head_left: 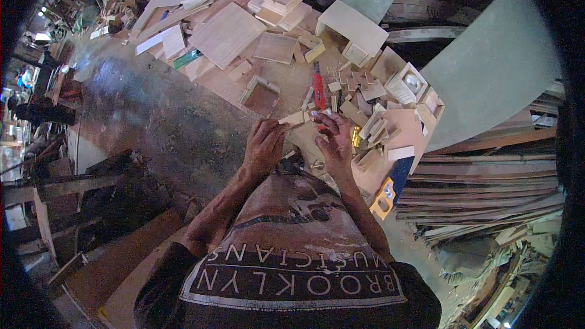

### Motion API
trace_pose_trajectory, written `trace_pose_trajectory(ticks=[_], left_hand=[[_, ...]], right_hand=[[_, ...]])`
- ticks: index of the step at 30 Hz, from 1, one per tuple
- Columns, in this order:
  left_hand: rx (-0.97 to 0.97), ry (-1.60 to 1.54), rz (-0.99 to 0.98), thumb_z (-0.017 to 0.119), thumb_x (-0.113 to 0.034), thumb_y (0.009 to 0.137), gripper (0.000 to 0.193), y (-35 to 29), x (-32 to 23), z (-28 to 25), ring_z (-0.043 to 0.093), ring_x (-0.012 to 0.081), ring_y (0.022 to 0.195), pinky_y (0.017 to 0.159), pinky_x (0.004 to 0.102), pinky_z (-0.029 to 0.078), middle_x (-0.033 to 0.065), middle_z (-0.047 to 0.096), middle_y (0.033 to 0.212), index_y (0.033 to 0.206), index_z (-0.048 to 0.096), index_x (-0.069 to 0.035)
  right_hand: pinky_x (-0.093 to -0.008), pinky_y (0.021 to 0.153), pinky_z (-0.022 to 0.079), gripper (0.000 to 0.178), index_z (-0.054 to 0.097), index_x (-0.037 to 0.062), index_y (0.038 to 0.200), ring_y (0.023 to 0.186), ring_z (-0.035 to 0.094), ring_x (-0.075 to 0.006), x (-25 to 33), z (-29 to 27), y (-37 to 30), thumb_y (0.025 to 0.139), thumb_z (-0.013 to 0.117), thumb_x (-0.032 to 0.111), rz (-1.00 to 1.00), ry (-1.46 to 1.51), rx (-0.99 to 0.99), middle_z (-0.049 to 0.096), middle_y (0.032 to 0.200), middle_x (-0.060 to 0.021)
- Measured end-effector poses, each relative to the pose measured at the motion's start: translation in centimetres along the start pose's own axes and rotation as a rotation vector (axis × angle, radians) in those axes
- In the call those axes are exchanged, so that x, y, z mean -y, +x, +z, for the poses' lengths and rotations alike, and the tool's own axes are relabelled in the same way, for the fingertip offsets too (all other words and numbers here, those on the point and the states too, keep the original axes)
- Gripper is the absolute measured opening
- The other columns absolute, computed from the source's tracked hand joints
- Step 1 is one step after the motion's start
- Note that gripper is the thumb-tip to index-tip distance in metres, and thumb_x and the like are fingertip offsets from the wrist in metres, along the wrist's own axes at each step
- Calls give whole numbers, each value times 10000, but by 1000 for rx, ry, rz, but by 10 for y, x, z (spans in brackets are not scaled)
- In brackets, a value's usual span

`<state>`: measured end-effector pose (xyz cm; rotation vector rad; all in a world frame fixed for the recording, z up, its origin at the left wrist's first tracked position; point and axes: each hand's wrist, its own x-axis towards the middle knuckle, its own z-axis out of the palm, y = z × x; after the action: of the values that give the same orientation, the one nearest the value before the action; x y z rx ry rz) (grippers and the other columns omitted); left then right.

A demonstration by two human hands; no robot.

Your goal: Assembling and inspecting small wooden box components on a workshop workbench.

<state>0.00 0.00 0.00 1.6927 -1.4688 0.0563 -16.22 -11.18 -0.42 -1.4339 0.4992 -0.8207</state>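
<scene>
My left hand [266,145] is closed on a small pale wood strip [295,119], which juts out to the right from its fingertips. My right hand [336,137] is beside it with bent fingers, close to the strip's far end. A small whitish bit shows at the right fingertips; what it is I cannot make out. Just beyond those fingers a long red tool [318,88] lies on the bench; its kind is unclear. A shallow square wooden frame or box [261,95] rests beyond my left hand. Wood offcuts [378,128] lie right of my right hand.
The bench carries a large flat wood panel [228,35], small wooden boxes [283,0] and a white-edged box with a round metallic thing [407,83]. A yellow-handled handsaw [385,198] is at the right edge. Stacked boards [481,186] stand right; wooden framing [55,192] is left.
</scene>
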Motion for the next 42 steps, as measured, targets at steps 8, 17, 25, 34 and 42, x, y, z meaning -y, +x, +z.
trace_pose_trajectory(ticks=[8,17,25,34,42], left_hand=[[54,-36,-97,617,5,745,198,-8,5,5,557,330,843,720,403,476,143,564,920,942,600,-8],[5,62,-166,622,-54,796,132,-34,50,15,579,273,761,672,362,478,109,587,852,920,593,-17],[-141,-942,-1160,663,-116,816,143,-16,68,4,529,86,641,573,247,431,7,573,714,893,590,-21],[31,-1288,-1340,643,-143,836,190,26,108,2,592,141,714,602,279,487,63,607,841,953,579,-7],[243,-1396,-1378,611,-143,858,190,45,137,1,597,161,758,653,289,491,58,617,868,996,584,-16]], right_hand=[[-301,933,370,559,325,39,1313,1143,472,-178,-8,-7,-3,801,542,-19,133,105,-9,501,1267,-105],[-315,932,375,575,334,54,1321,1103,483,-177,-25,5,-6,786,529,-25,294,107,78,487,1279,-102],[-322,935,380,588,331,50,1323,1104,478,-180,-30,10,5,777,523,-47,290,103,70,485,1277,-115],[-324,870,417,572,299,48,1333,1085,505,-190,-25,57,20,815,533,-20,146,-151,-71,504,1262,-113],[-354,940,392,583,258,22,1351,1161,487,-233,-19,85,23,836,530,24,100,-321,-173,492,1285,-127]])
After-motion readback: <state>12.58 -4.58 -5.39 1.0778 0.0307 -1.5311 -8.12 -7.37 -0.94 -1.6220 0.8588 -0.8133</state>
